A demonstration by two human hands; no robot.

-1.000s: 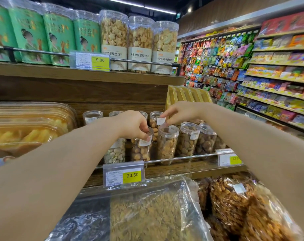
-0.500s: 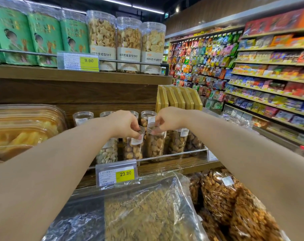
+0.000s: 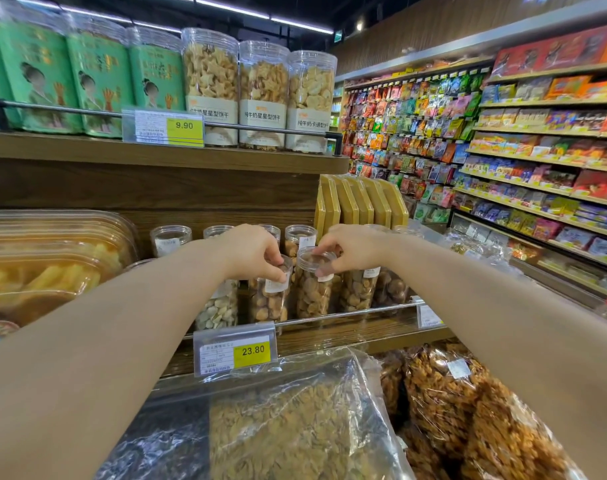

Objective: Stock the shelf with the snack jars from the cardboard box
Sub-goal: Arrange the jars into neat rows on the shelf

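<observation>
Reaching past the rail [image 3: 347, 312], left hand [image 3: 257, 252] grips the left jar [image 3: 270, 299], right hand [image 3: 352, 249] the right jar [image 3: 312, 292] (packed row).

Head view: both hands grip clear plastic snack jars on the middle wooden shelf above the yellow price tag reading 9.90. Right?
The head view shows 23.80 on the yellow price tag under the clear plastic snack jars; 9.90 is the upper shelf's tag. Left hand and right hand grip jars on the middle wooden shelf.
</observation>
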